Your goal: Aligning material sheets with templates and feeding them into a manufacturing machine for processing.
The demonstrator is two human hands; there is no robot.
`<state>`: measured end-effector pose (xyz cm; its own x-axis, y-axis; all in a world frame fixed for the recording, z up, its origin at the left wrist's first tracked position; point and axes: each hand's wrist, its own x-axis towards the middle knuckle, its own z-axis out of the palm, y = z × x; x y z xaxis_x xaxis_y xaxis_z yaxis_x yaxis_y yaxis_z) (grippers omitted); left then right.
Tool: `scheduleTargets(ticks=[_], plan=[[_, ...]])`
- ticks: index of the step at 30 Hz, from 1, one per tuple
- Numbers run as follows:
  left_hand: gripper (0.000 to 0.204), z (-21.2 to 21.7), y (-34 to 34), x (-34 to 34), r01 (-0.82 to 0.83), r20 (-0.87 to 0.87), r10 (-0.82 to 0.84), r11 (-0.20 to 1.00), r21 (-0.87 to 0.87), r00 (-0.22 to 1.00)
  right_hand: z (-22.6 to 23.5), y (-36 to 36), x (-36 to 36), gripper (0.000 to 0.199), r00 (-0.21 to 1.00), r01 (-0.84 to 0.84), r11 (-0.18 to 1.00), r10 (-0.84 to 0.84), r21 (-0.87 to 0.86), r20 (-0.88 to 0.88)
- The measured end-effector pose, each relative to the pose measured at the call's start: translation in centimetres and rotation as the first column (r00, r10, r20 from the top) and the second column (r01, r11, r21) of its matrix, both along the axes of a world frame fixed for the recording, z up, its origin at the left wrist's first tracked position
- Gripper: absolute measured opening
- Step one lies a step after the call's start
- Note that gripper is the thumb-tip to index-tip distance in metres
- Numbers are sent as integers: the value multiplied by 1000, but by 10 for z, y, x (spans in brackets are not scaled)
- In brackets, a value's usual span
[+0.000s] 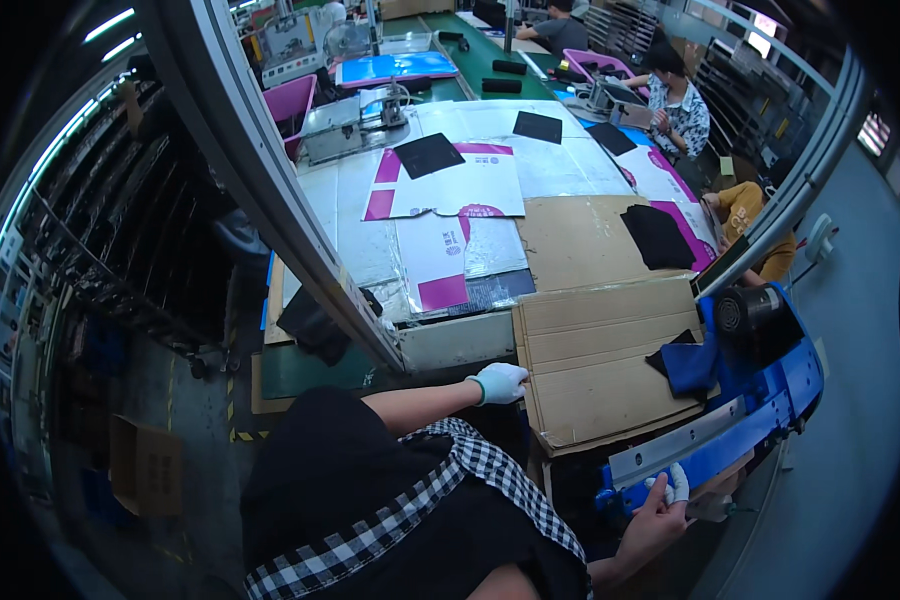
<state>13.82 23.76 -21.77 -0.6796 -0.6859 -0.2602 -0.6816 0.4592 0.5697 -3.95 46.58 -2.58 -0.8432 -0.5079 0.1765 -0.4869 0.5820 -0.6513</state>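
My left hand (pixel 502 383), in a white glove, is closed at the left edge of a stack of brown cardboard sheets (pixel 590 350). Its fingertips meet that edge; whether they pinch it is hard to see. My right hand (pixel 658 515) has white covers on some fingers. Thumb and fingers come together at the front of a blue machine (pixel 760 415) with a long metal bar (pixel 676 441); anything between them is too small to make out. A dark blue piece (pixel 691 366) and a black piece (pixel 660 358) lie on the cardboard, against the machine.
Metal posts (pixel 260 190) frame the bench. Beyond the cardboard lie black flat pieces (pixel 429 156) and a black stack (pixel 657 237) on a covered table (pixel 340 200). Co-workers (pixel 678 110) sit along the right side. Dark racks (pixel 120 220) and an open carton (pixel 145 467) stand at left.
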Motion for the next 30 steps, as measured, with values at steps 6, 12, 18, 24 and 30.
scheduleTargets(ticks=[6,12,18,24,30], plan=[[28,3,-1,-8,58,30,-57,998,-17,998,1,1,3,31,999,-20,999,18,-50,-44],[26,-4,-9,-16,91,-9,-92,994,-63,996,1,-1,3,31,999,-15,998,13,-56,-36],[27,1,-15,-31,136,-10,-137,989,-56,991,-5,-5,0,31,997,26,994,-34,-105,-73],[28,0,-15,-47,175,-22,-175,985,-16,984,-1,-9,2,31,998,60,991,-64,-124,-28],[28,-9,-19,-51,195,-9,-195,980,-38,981,1,-7,3,30,996,84,988,-81,-126,29]])
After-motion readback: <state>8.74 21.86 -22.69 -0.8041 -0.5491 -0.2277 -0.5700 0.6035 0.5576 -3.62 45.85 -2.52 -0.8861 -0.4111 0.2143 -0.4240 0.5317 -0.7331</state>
